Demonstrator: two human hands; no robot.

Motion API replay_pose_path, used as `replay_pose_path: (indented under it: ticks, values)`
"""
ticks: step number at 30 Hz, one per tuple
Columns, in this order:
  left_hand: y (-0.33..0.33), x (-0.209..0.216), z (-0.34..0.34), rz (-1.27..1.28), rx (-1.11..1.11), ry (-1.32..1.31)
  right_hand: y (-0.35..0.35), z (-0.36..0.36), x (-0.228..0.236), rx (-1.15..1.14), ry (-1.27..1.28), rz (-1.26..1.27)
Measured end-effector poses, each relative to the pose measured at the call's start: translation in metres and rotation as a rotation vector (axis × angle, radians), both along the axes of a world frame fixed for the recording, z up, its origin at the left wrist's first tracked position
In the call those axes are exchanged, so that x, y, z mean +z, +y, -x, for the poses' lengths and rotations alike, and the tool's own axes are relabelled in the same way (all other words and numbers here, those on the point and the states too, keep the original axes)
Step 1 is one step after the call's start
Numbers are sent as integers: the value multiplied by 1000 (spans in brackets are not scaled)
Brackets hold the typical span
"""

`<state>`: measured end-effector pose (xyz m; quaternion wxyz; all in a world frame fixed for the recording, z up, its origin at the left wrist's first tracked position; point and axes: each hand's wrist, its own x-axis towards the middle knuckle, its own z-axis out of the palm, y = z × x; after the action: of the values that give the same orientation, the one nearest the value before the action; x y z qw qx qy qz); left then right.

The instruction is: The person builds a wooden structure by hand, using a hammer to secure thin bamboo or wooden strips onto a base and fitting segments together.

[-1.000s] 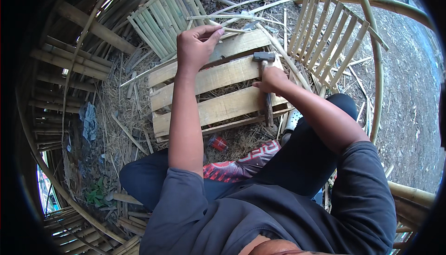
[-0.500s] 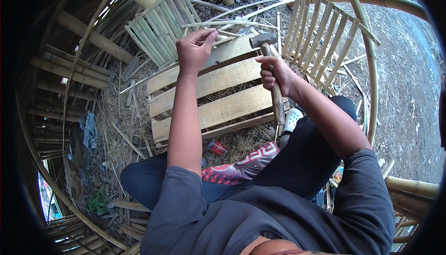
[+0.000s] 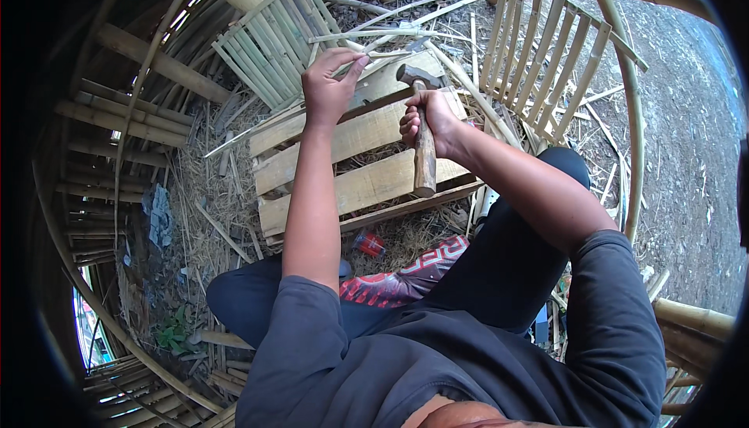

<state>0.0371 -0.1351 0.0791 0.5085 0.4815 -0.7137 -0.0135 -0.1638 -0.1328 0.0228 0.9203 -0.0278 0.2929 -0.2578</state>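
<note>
My right hand (image 3: 431,121) is closed round the wooden handle of a hammer (image 3: 424,164). The hammer's dark metal head points away from me, above the right far part of a low slatted wooden platform (image 3: 343,186). To its left, my left hand (image 3: 331,88) is raised over the platform's far side, thumb and fingers pinched together. From its fingertips a thin pale bamboo strip (image 3: 388,54) sticks out to the right; the pinched end is hidden.
A slatted bamboo panel (image 3: 269,46) leans at the far left, another (image 3: 546,57) at the far right. Loose bamboo strips lie beyond the platform. Curved bamboo poles (image 3: 616,77) frame the right side. A red can (image 3: 369,244) lies near my legs.
My right hand has brought the hammer left and slightly nearer, over the platform. My left hand has shifted a little to the right, still pinched. The view has moved slightly.
</note>
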Motion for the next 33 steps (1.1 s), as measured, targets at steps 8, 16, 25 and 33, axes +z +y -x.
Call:
replay_pose_path:
  ticks: [8, 16, 25, 33]
  values:
    - [-2, 1, -10, -155, -71, 292, 18, -9, 13, 247, -164, 295]
    - [-8, -3, -10, -185, -46, 178, 8, -8, 9, 39, -49, 96]
    - [-5, -5, -16, -173, -75, 218, 25, 1, 33, 276, -103, 381]
    - [-6, -4, -7, -204, -91, 254, -2, 2, 16, -5, -41, 33]
